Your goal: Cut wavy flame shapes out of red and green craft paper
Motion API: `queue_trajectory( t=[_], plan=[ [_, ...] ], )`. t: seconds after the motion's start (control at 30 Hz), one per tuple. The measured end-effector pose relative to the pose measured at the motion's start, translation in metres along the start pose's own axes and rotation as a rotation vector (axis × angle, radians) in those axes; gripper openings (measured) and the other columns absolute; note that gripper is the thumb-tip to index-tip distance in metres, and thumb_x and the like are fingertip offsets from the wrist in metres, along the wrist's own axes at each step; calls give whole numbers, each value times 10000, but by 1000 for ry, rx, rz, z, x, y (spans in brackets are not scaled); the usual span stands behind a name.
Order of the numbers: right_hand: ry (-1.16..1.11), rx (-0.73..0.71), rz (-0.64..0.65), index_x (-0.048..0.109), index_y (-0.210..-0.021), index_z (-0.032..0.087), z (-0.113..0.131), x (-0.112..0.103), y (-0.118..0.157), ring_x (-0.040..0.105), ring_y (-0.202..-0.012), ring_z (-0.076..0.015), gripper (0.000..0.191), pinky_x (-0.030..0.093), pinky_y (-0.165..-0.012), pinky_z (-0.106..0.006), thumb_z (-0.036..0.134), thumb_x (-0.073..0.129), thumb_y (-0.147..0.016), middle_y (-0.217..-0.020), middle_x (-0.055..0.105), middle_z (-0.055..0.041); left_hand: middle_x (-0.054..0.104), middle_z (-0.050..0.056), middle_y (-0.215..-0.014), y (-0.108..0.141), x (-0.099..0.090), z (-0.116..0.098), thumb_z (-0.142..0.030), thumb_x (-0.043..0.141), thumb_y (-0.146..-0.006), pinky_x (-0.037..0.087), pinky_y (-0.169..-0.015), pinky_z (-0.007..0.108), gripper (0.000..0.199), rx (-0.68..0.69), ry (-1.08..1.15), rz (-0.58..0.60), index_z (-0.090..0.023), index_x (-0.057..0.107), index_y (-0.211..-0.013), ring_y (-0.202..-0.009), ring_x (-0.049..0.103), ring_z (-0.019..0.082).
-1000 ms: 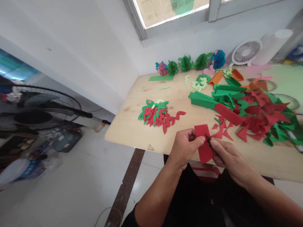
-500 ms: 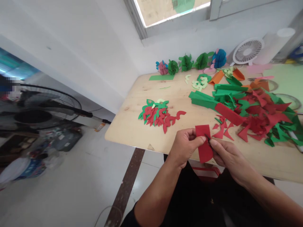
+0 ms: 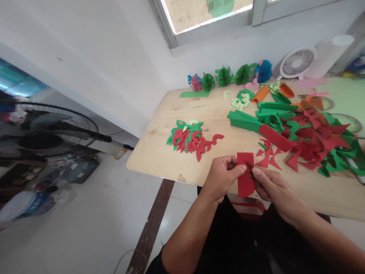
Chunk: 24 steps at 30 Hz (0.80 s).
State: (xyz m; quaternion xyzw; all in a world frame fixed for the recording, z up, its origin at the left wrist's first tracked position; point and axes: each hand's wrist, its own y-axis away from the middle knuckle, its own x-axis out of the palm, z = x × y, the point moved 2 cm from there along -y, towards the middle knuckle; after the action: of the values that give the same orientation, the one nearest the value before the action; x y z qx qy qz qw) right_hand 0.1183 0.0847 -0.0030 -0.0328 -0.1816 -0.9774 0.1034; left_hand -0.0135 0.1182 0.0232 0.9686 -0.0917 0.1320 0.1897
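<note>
- Forearms, both bare, rise from the bottom of the frame: one slants up and rightward from the lower centre, the other up and leftward from the lower right corner.
- Left hand (image 3: pixel 221 177), right of the lower centre, has its wrist bent slightly and its back towards the camera; the thumb reaches rightward across the flat rectangular piece of red paper (image 3: pixel 245 185) and presses on its face, with the other fingers curled at and behind its left edge, so the grip is closed on it.
- Red paper stands nearly upright in the picture, between the two hands, its lower right corner rounded.
- Right hand (image 3: pixel 269 182) points up and leftward, thumb extended along a dark, slim, pointed tool (image 3: pixel 249 165), other fingers folded underneath; it is closed round the tool, whose tip meets the paper beside the left thumb. How far the tool's blades are parted cannot be told.
- Wooden tabletop (image 3: pixel 154 160) lies beyond the hands; small red paper scraps (image 3: pixel 267 158) sit just above the right hand in the frame.
</note>
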Motion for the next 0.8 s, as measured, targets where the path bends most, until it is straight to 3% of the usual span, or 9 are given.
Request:
queue_trajectory(
  t=[0.33, 0.8],
  plan=[
    [-34, 25, -30, 369, -609, 220, 0, 3, 0, 152, -446, -87, 444, 98, -423, -266, 582, 474, -844, -501, 240, 81, 639, 10, -614, 0, 0, 4, -212, 667, -689, 443, -652, 222, 85, 14, 49, -2, -129, 653, -676, -604, 560, 94],
    [55, 13, -58, 367, -585, 219, 0, 1, -1, 174, -435, -87, 495, 116, -414, -251, 653, 457, -805, -480, 254, 78, 615, 0, -606, 0, 1, 6, -254, 707, -641, 414, -620, 233, 138, -10, 43, 1, -136, 634, -640, -578, 524, 92]
  ],
)
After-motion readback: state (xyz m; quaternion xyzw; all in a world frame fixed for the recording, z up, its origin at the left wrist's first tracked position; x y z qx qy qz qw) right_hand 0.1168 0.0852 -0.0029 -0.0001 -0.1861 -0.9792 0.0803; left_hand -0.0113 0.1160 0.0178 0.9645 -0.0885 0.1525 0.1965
